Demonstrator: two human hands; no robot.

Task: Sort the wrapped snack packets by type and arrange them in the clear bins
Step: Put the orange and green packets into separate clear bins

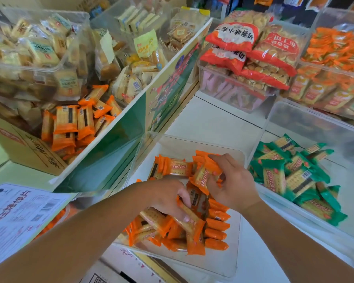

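Observation:
A clear bin (223,262) in front of me holds several orange cracker packets (215,231), some stacked in a row along its right side. My left hand (168,199) reaches into the bin and grips orange packets (190,223) lying across the pile. My right hand (233,180) holds another orange packet (202,176) above the middle of the bin. To the right, a second clear bin (278,117) contains green cracker packets (294,176). More loose orange packets (76,123) lie in a cardboard box (25,148) at the left.
A green-printed display board (143,111) stands between the box and the bins. Clear bins of pale biscuit packets (39,52) sit at the back left. Red biscuit bags (251,48) and orange-wrapped snacks (333,64) fill bins at the back right. A printed carton (18,213) is at the lower left.

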